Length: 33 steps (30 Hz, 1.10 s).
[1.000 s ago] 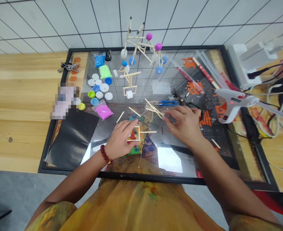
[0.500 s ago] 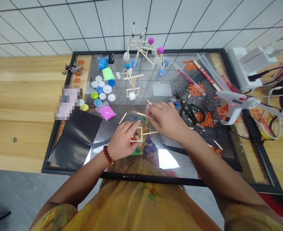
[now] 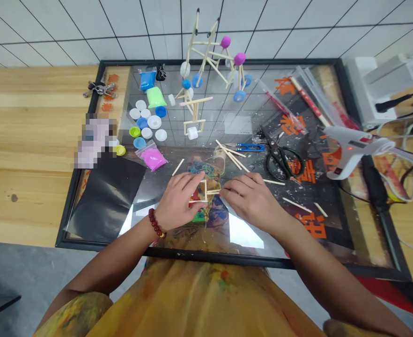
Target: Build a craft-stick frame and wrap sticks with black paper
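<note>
A small square frame of wooden sticks (image 3: 202,191) lies flat on the glass-topped board (image 3: 97,243). My left hand (image 3: 177,202), with a red bead bracelet on the wrist, presses on the frame's left side with curled fingers. My right hand (image 3: 250,200) pinches a short wooden stick (image 3: 213,191) at the frame's right side. Loose sticks (image 3: 232,157) lie just beyond my hands.
At the back stands a stick model (image 3: 210,70) with purple balls and blue caps. Bottle caps (image 3: 146,124) and clay bags (image 3: 152,158) lie at left, a black sheet (image 3: 104,196) beside them. Scissors (image 3: 280,159), blue snips (image 3: 248,147) and a glue gun (image 3: 354,150) lie at right.
My right hand drew back from the loose sticks near the scissors and came down to the frame's right side with a stick. My left hand stayed on the frame.
</note>
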Each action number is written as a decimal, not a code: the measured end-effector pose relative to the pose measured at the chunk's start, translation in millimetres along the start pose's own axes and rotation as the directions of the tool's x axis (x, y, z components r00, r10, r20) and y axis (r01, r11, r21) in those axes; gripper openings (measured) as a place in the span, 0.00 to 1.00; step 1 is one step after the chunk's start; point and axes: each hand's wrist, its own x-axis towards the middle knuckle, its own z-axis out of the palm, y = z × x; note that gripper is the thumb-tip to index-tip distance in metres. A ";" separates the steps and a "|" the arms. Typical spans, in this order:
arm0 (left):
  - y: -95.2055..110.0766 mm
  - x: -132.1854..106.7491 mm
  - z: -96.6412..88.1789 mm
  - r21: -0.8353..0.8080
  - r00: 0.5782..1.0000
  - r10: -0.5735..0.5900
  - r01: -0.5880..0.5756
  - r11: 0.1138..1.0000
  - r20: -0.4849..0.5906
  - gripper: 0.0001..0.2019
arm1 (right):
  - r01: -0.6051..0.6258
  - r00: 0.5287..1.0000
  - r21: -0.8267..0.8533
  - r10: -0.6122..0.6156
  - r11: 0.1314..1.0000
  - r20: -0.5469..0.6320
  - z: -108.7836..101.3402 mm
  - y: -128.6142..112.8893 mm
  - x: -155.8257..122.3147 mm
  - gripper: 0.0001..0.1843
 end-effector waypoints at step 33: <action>2.0 3.0 -5.3 0.033 0.904 0.193 -0.195 0.980 -0.382 0.38 | -0.211 0.975 0.443 0.221 0.871 0.029 -14.9 -27.4 6.3 0.08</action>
